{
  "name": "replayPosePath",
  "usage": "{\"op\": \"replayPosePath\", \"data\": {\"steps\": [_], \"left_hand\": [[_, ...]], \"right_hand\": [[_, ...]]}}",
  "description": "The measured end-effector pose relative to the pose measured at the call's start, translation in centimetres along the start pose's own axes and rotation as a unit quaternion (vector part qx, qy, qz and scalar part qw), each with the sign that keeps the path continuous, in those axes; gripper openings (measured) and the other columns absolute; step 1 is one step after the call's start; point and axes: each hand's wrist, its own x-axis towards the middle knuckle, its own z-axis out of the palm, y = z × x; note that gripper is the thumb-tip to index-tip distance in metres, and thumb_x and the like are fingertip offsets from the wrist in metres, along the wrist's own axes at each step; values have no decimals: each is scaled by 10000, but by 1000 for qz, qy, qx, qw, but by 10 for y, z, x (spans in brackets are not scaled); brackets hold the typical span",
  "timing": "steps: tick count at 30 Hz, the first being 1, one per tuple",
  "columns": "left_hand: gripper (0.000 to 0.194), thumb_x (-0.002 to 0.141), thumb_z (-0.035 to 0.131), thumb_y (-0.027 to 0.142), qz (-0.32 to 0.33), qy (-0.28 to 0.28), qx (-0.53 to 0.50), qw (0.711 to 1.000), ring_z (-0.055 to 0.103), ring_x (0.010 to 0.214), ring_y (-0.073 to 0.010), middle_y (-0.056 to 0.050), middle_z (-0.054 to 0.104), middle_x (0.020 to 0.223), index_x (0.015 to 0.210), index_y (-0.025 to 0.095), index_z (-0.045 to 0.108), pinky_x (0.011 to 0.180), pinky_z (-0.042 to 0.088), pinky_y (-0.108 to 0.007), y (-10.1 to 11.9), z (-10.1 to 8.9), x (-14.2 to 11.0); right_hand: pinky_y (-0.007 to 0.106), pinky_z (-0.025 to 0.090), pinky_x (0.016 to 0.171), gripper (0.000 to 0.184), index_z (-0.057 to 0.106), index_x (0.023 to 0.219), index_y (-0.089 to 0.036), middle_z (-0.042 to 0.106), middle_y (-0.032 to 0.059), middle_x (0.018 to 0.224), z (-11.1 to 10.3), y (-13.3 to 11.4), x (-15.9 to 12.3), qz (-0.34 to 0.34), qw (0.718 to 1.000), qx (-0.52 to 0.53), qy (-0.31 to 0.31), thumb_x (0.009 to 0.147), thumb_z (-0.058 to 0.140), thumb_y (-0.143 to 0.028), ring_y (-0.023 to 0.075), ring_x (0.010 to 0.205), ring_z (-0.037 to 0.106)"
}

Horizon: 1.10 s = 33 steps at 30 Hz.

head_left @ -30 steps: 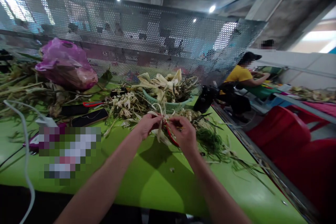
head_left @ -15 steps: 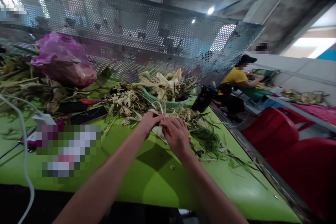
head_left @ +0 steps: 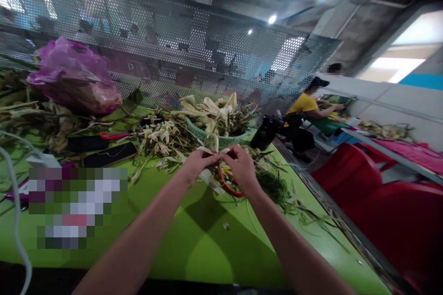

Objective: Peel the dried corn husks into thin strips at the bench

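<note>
My left hand (head_left: 200,164) and my right hand (head_left: 243,166) meet over the middle of the green table, fingertips pinched close together. Between them is a strip of pale dried corn husk (head_left: 216,144), its end sticking up past the fingers. Below my right hand shows a red loop (head_left: 232,190), which looks like a scissors handle, partly covered by the hand. Another pale husk piece (head_left: 211,179) lies under my hands. Just beyond stands a green basket (head_left: 226,139) heaped with dried husks (head_left: 207,106).
Loose husk scraps (head_left: 166,137) and green strands (head_left: 273,186) lie around the basket. A phone (head_left: 110,154), a red-edged tool (head_left: 116,135) and a purple plastic bag (head_left: 74,76) are to the left. A black object (head_left: 265,131) stands right. Another person (head_left: 304,103) sits beyond red chairs (head_left: 349,166).
My right hand has turned from lying flat over the work to pinching beside my left fingertips. The red loop beneath it now shows more. The view has shifted slightly.
</note>
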Motion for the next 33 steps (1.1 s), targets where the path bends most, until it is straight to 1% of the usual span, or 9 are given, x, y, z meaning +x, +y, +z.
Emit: {"op": "replayPosePath", "data": {"steps": [3,6,9,12,14,17,23,28,33], "left_hand": [[256,600,787,215,4,42,1,999,599,627,-109,-34,660,710,787,106,650,681,490,-251,-2,-1,2],[197,620,753,176,0,96,0,995,582,584,-105,-32,647,685,759,112,629,640,486,-252,-4,-2,5],[127,639,710,132,0,136,14,991,573,579,-104,-37,640,680,722,120,615,618,477,-244,-4,-3,7],[113,626,689,90,13,158,70,985,545,559,-101,-16,618,638,698,130,613,592,453,-234,-2,-1,6],[99,614,689,83,30,133,138,981,500,523,-93,9,582,573,665,132,620,555,412,-219,-1,1,4],[45,631,665,99,63,78,206,973,477,523,-94,14,579,557,641,139,648,556,383,-212,-3,5,1],[110,654,613,130,84,6,250,964,549,648,-137,-18,655,687,719,148,700,648,417,-229,-11,4,3],[210,679,662,267,62,-2,268,962,535,648,-137,-21,642,709,826,116,680,641,421,-247,-14,2,5],[190,704,643,243,52,35,213,975,559,682,-135,-38,665,760,845,119,669,695,449,-266,-12,3,6]], "right_hand": [[270,423,597,218,581,785,-189,598,8,706,-1,3,3,26,995,88,-48,750,638,-397,158,636,527],[284,455,648,255,561,893,-198,620,17,773,-4,3,-1,22,992,116,-49,727,671,-356,167,686,568],[301,461,689,243,553,929,-207,616,19,784,-6,0,-10,-33,998,50,-36,728,668,-282,174,716,578],[323,451,722,116,580,848,-216,621,30,786,-7,-6,-17,-110,993,-47,-21,753,643,-238,193,753,572],[330,442,742,32,597,783,-222,630,29,767,-9,-11,-19,-146,985,-84,-20,773,627,-219,202,774,569],[322,436,752,38,615,771,-226,642,25,774,-9,-13,-19,-159,983,-89,-13,784,616,-189,204,801,569],[285,432,680,40,610,834,-211,620,20,779,-9,-5,-18,-90,996,-16,16,797,609,-226,170,716,546],[267,430,659,121,603,849,-198,605,10,769,-12,-8,-19,-31,997,73,1,791,628,-302,152,690,535],[261,440,659,219,615,932,-208,611,20,819,-14,-10,-21,0,988,156,0,884,497,-386,157,730,551]]}}
